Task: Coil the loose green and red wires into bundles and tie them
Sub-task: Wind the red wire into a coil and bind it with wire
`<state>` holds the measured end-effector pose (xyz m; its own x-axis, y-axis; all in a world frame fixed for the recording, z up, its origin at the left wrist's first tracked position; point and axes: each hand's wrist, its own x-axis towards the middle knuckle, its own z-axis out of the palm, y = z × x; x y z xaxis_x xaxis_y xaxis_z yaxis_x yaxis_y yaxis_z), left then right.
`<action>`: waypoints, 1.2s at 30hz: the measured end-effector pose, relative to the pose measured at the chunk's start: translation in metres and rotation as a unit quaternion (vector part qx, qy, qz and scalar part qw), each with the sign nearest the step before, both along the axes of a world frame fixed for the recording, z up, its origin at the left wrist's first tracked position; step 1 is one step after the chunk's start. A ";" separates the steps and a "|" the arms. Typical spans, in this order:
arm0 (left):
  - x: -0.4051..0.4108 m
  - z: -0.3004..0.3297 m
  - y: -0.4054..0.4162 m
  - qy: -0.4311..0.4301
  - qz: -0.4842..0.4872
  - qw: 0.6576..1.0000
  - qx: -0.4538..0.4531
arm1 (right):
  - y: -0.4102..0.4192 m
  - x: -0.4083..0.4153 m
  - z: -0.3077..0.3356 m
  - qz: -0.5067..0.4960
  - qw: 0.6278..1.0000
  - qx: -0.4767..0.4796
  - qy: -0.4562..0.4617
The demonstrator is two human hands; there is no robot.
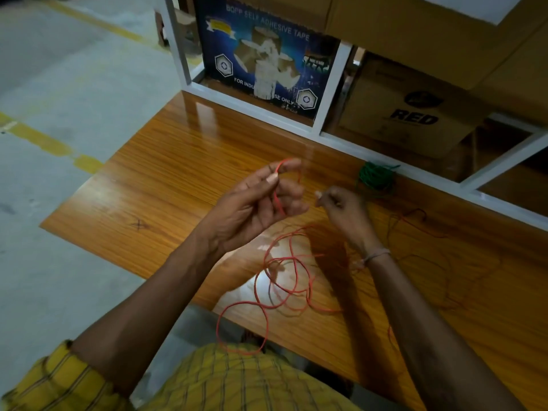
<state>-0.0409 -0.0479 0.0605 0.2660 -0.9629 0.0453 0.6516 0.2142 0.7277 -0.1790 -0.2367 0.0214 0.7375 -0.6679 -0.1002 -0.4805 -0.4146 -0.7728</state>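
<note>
Yellow checked shirt [225, 378] fills the bottom of the view, and a loop of the red wire [292, 280] hangs over the near edge of the tabletop [154, 179] down onto it. Most of that wire lies in loose, overlapping loops on the wood near the near edge, between the two forearms, and fainter strands trail off toward the right side of the tabletop.

Above the loops, the left hand [255, 203] is raised with its palm turned toward the camera. Its grip is closed on the wire: thumb and forefinger pinch a small red loop at the fingertips, and a strand runs down across the palm behind the curled fingers.

Just beside it, the right hand [341, 206] is held with its fingers curled and thumb and forefinger pressed together. Blur hides what lies between them, so I cannot tell whether that grip holds the wire. A thin band [375, 257] circles the right wrist.

Farther back, a coiled green wire [376, 176] sits at the far edge of the tabletop, against the white shelf frame [332, 81]. Behind the frame stand a blue tape carton [264, 54] and a brown cardboard box [412, 114] printed "RED". Grey floor [59, 84] with yellow lines lies off the left edge.
</note>
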 end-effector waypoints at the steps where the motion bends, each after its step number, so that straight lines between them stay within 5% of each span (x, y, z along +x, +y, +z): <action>1: 0.001 0.003 -0.006 0.012 0.006 1.000 -0.016 | 0.010 0.001 -0.003 0.034 0.999 -0.006 0.003; 4: 0.005 0.007 -0.023 0.002 0.024 0.999 -0.021 | 0.043 0.001 -0.004 0.122 0.992 0.040 0.006; 6: 0.009 0.004 -0.029 -0.082 0.059 0.995 0.027 | 0.058 -0.001 0.001 0.143 0.979 0.141 0.019; 11: 0.018 -0.015 -0.029 -0.465 0.083 0.868 0.154 | 0.055 -0.015 0.026 0.140 0.931 0.336 0.046; 13: 0.018 -0.018 -0.026 -0.534 0.050 0.824 0.182 | 0.042 -0.023 0.040 0.142 0.925 0.350 0.046; 16: 0.019 -0.018 -0.021 -0.551 -0.020 0.808 0.206 | 0.019 -0.033 0.058 0.155 0.916 0.369 0.001; 22: 0.016 -0.014 -0.008 -0.416 -0.149 0.878 0.182 | -0.013 -0.035 0.070 0.132 0.891 0.409 -0.144; 27: 0.005 -0.006 0.001 -0.162 -0.272 0.944 0.089 | -0.023 -0.020 0.052 0.057 0.878 0.427 -0.208; 32: 0.004 0.006 0.000 -0.001 -0.183 0.983 0.012 | 0.011 -0.012 0.023 0.041 0.926 0.363 -0.089; 36: 0.008 0.001 -0.012 -0.034 -0.040 0.998 0.041 | 0.047 -0.014 0.011 0.072 0.916 0.394 -0.020</action>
